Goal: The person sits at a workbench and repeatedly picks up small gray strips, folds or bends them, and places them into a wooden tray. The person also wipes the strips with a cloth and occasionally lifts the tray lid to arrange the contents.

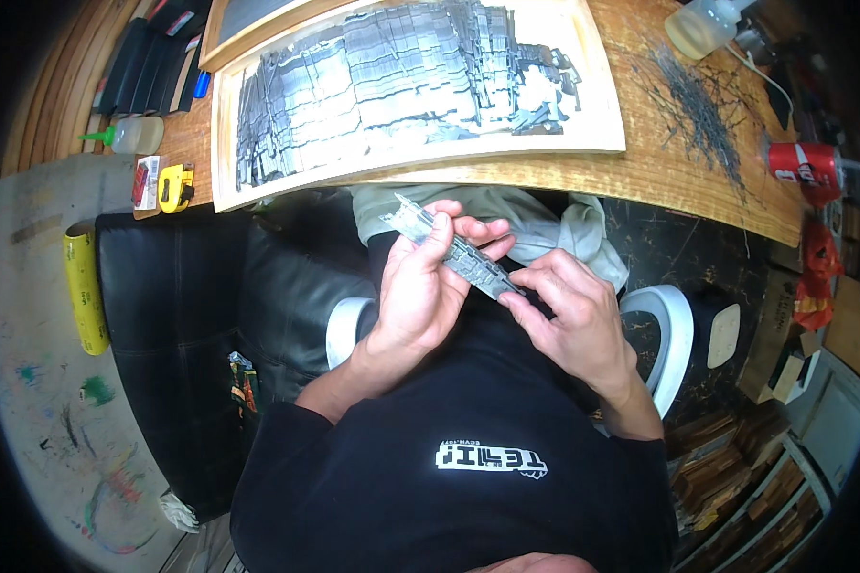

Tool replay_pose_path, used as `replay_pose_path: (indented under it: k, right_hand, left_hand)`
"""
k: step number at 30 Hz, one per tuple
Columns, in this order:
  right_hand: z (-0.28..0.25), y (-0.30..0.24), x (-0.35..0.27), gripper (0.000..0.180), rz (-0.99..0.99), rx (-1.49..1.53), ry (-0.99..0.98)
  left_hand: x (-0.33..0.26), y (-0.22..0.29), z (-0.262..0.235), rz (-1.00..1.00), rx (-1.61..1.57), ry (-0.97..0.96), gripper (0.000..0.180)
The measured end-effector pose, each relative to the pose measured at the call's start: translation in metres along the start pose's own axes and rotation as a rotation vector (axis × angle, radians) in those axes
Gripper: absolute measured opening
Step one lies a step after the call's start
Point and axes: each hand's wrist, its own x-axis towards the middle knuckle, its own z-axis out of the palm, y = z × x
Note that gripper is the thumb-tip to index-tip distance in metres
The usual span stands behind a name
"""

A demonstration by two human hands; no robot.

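Note:
A narrow stack of thin grey strips with ragged ends [470,263] is held slantwise above my lap, in front of the table edge. My left hand [416,291] wraps round its upper left part, thumb on top and fingers behind. At the lower right end, my right hand [575,310] pinches the stack between thumb and fingers. Just beyond my hands on the table lies a shallow pale wooden tray [420,160], filled with rows of similar thin grey and black pieces [392,76]. Smaller loose pieces lie toward its right end.
Dark thin slivers [705,115] are heaped right of the tray, near a red can [805,164] and a glue bottle [702,31]. At left are a green-tipped bottle [136,136] and a yellow tool [176,188]. A black sofa [177,306] stands left of me.

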Motion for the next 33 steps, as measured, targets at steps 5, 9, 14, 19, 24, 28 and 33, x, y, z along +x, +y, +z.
replay_pose_path:
  k: [5,9,14,19,24,28,33]
  right_hand:
    - [0.003,0.001,0.002,0.015,0.036,0.035,0.030]
    - [-0.001,-0.003,0.006,0.010,0.187,0.172,0.064]
    - [0.007,0.004,0.006,0.017,0.095,0.186,0.140]
    - [0.009,0.013,0.006,0.023,-0.011,0.186,0.065]
    - [0.008,0.016,0.010,0.024,-0.065,0.140,0.048]
    - [0.012,0.017,0.008,0.023,-0.084,0.024,0.090]
    - [0.020,0.014,0.010,0.018,-0.090,-0.046,0.142]
  left_hand:
    - [0.005,0.000,-0.004,-0.006,0.012,-0.022,0.026]
    - [0.006,0.004,-0.003,-0.009,0.017,-0.039,0.028]
    - [0.006,0.007,-0.001,-0.005,0.021,-0.003,0.030]
    - [0.009,0.008,-0.004,-0.010,0.050,-0.015,0.027]
    - [0.010,0.004,-0.008,-0.010,-0.003,-0.024,0.025]
    - [0.009,0.000,-0.007,0.018,-0.005,0.031,0.024]
    - [0.008,-0.004,-0.006,0.047,0.031,0.057,0.025]
